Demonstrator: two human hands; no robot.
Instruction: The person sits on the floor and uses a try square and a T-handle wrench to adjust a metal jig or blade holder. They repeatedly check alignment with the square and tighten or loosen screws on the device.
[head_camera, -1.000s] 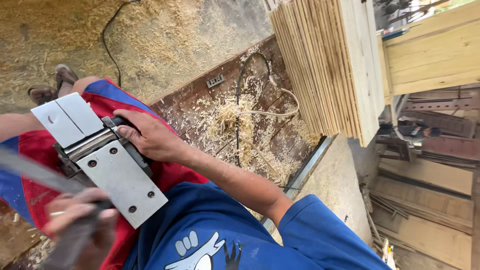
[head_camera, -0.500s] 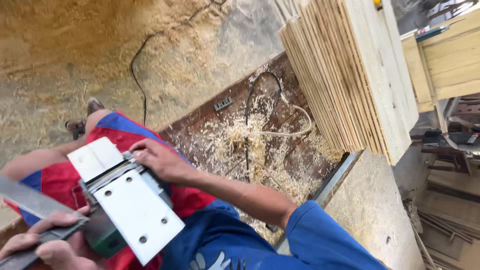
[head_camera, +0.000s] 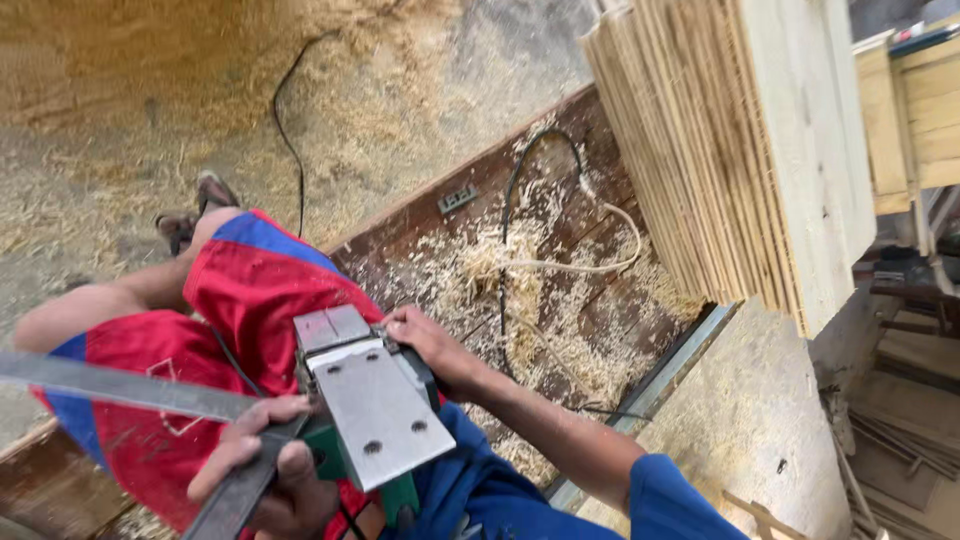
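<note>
1. at the far left of the frame, a long grey metal strip (head_camera: 110, 385) runs in from the left edge across the person's red and blue shorts (head_camera: 240, 300), slanting down toward the lower middle.
2. the left hand (head_camera: 265, 465), low and left of centre, has its fingers curled over the end of that strip, closed around it; a second dark strip runs under the palm toward the bottom edge.
3. just right of that hand sits an electric planer (head_camera: 370, 400), turned over so its flat silver soleplate faces up, with green housing showing beneath; it rests on the person's lap.
4. the right hand (head_camera: 430, 345) wraps closed around the planer's dark handle on its right side, the bare forearm leading down to a blue sleeve (head_camera: 680, 500) at the bottom right.
5. above the lap, a sandalled foot (head_camera: 195, 205) rests on the sawdust-strewn floor (head_camera: 120, 90) in the upper left.
6. in the middle, a brown board (head_camera: 560, 190) is littered with wood shavings and crossed by a black cable (head_camera: 520, 200) and a pale cord.
7. at the upper right, a stack of thin pale planks (head_camera: 720, 150) stands on edge.
</note>
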